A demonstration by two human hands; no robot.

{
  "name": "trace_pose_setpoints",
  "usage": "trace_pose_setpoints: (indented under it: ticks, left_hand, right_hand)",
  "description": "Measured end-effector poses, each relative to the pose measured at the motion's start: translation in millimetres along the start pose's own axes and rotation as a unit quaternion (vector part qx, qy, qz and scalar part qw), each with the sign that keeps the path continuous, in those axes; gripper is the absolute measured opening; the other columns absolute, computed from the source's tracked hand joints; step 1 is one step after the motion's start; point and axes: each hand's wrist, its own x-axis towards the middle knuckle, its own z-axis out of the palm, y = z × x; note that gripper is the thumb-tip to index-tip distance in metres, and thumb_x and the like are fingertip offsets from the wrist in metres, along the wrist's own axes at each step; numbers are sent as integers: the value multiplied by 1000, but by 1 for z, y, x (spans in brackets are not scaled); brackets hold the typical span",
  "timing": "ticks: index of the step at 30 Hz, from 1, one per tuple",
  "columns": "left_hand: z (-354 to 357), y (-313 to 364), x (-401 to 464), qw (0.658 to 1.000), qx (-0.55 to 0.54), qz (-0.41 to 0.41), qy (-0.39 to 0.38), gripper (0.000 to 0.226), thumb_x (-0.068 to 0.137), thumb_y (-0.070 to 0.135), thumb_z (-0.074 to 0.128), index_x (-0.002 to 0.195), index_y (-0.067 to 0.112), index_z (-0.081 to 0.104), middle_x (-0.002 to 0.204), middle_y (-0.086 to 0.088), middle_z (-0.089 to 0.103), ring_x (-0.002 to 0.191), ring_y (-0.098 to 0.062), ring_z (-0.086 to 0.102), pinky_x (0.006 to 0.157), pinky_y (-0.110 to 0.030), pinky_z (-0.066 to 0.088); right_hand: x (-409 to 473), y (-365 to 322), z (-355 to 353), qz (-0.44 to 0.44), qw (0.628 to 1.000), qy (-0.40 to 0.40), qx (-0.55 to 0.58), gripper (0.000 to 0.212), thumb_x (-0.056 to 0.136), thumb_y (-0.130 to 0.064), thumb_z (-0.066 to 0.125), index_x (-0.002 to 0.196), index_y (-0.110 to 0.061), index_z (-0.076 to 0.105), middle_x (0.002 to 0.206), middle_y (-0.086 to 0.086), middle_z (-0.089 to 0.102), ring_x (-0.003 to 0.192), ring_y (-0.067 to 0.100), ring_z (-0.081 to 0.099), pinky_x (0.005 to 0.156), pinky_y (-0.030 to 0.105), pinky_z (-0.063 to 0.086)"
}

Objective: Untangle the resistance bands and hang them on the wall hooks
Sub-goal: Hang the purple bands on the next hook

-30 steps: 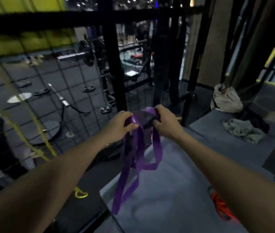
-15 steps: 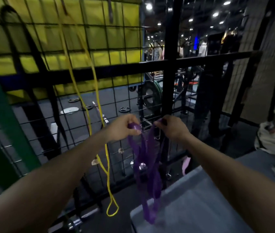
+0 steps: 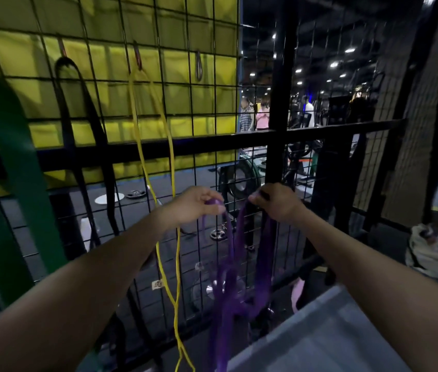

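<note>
The person holds both hands up in front of a black wire grid wall [image 3: 212, 84], at about the same height and a short way apart. The left hand [image 3: 196, 206] has its fingers curled round the top of one loop of the purple resistance band [image 3: 229, 299], a fold of purple showing between thumb and fingertips. The right hand [image 3: 276, 201] pinches another part of the same band at its upper edge, fingers bent over it. No taut stretch of band shows between the 2 hands; its strands hang from each grip and drop below the hands in several loose, overlapping loops that look tangled, blurred toward the bottom. The lowest strands hang just beside the near corner of a grey padded desk [image 3: 330, 336] at the lower right.

On the grid wall, to the left of the hands, a thin yellow band [image 3: 171, 167] hangs from a hook [image 3: 138, 59] high up and runs down past the left forearm. Further left a black band [image 3: 105, 162] hangs from the top of the grid, and a wide green band [image 3: 16, 162] crosses the left edge of the view. Another hook [image 3: 198, 66] on the grid above the hands carries nothing. A pale bag [image 3: 437, 251] lies at the far right.
</note>
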Motion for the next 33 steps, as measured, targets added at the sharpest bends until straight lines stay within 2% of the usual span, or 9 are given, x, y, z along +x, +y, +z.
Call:
trace_pose_setpoints:
  ticks: [3, 6, 11, 15, 19, 24, 27, 31, 33]
  left_hand:
    - [-7, 11, 5, 995, -96, 23, 35, 12, 86, 10, 62, 96, 16, 61, 94, 0, 64, 91, -14, 58, 84, -21, 44]
    - [-8, 25, 12, 977, -197, 42, 74, 11, 88, 6, 58, 97, 10, 62, 86, 0, 62, 82, -15, 55, 83, -26, 43]
    - [-20, 51, 18, 918, -365, 56, 142, 14, 90, 4, 53, 82, 11, 63, 71, 0, 63, 67, -12, 52, 68, -22, 48]
    - [-26, 60, 22, 913, -376, 51, 150, 14, 89, 3, 56, 80, 11, 63, 59, 7, 67, 65, -9, 55, 65, -22, 47]
    - [-26, 68, 23, 911, -382, 52, 145, 10, 87, 5, 58, 83, 12, 63, 58, 10, 68, 67, -6, 58, 74, -23, 48]
    - [-42, 55, 16, 930, -330, 30, 158, 7, 87, 6, 59, 85, 12, 62, 77, -2, 61, 71, -11, 53, 67, -22, 44]
    - [-50, 37, 7, 948, -288, -31, 128, 8, 86, 6, 59, 91, 13, 59, 77, -1, 57, 71, -12, 52, 67, -22, 42]
    - [-61, 27, 0, 991, -109, -68, 25, 33, 80, 13, 68, 109, 19, 54, 100, 0, 58, 91, -11, 55, 78, -26, 42]
    - [-61, 34, 0, 993, -101, -60, 9, 44, 80, 22, 70, 119, 23, 48, 106, 3, 60, 100, -10, 55, 87, -26, 40]
  right_hand:
    - [-4, -6, 10, -34, 997, -73, 19, 27, 88, -13, 60, 113, -5, 63, 107, 8, 64, 104, 22, 60, 78, 25, 46]
    - [-12, -15, 14, -33, 961, -169, 217, 44, 84, 10, 49, 122, -11, 57, 125, 2, 58, 119, 17, 52, 96, 30, 43]
    - [-27, -21, 24, -19, 917, -246, 315, 31, 82, -16, 67, 110, -5, 59, 110, 10, 62, 109, 25, 57, 105, 44, 39]
    - [-29, -31, 26, -6, 922, -204, 330, 38, 83, -25, 68, 115, -8, 57, 113, 10, 63, 107, 24, 60, 98, 38, 47]
    - [-16, -43, 26, -3, 928, -119, 354, 6, 91, -12, 56, 90, -5, 56, 93, 14, 64, 91, 27, 64, 88, 40, 53]
    - [-4, -42, 16, 24, 953, -72, 294, 23, 95, 0, 45, 75, -12, 47, 69, 5, 54, 59, 13, 57, 50, 17, 50]
    - [9, -45, 5, 8, 975, -10, 224, 33, 95, 6, 38, 69, -13, 45, 58, 3, 50, 43, 4, 52, 51, 26, 46]
    - [36, -69, -21, -30, 980, 42, 191, 29, 87, 12, 41, 69, -8, 51, 66, 12, 55, 61, 25, 55, 67, 41, 50]
    - [43, -88, -26, -66, 993, 38, 85, 21, 83, 7, 45, 86, -3, 63, 88, 17, 64, 84, 29, 59, 69, 30, 42]
